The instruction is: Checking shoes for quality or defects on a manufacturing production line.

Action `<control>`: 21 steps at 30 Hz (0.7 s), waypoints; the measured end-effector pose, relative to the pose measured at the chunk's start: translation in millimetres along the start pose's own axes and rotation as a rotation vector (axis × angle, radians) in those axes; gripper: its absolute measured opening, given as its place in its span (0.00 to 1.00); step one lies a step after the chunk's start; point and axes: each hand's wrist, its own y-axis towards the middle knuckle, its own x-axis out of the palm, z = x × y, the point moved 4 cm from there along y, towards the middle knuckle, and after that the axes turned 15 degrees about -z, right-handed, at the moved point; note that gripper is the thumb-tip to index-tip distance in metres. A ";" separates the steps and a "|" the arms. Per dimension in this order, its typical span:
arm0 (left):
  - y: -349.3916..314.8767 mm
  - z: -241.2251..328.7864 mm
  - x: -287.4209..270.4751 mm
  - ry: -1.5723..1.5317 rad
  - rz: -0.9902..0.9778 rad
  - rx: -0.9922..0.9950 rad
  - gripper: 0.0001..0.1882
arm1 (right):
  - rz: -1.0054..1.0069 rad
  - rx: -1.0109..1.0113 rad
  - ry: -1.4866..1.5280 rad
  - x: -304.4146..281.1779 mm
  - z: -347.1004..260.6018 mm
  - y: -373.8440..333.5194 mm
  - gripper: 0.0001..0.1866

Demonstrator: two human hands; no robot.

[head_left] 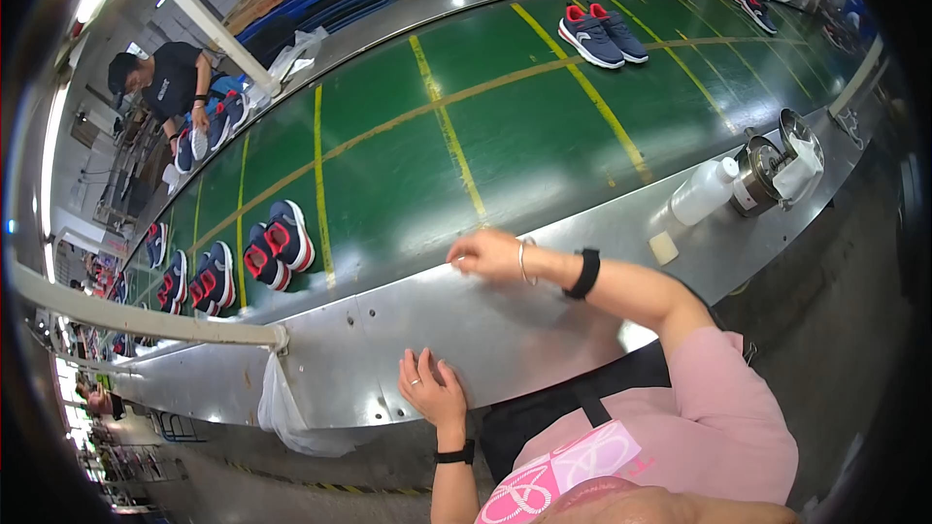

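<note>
My left hand (pixel 430 388) is at the near edge of the metal ledge (pixel 524 325), its fingers spread and a ring on one. My right hand (pixel 490 254) hovers over the ledge beside the green conveyor belt (pixel 388 194). Its fingers are loosely bent, and I see nothing held in them; the palm is hidden. On the belt to the left stands a pair of navy sneakers (pixel 280 245) with red linings and white-and-red soles. Another pair of navy sneakers (pixel 602 34) sits on the far right part of the belt.
A white plastic bottle (pixel 704 192), a metal pot (pixel 762 173) and a small pale block (pixel 663 248) stand on the ledge at right. A white frame bar (pixel 146 318) crosses at left, with a plastic bag (pixel 288 412) hanging. Across the belt a person (pixel 175 87) handles a shoe.
</note>
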 end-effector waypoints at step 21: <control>27.9 29.5 5.8 0.133 -0.167 0.015 0.19 | 1.170 0.861 -1.225 -457.8 208.0 -37.1 0.39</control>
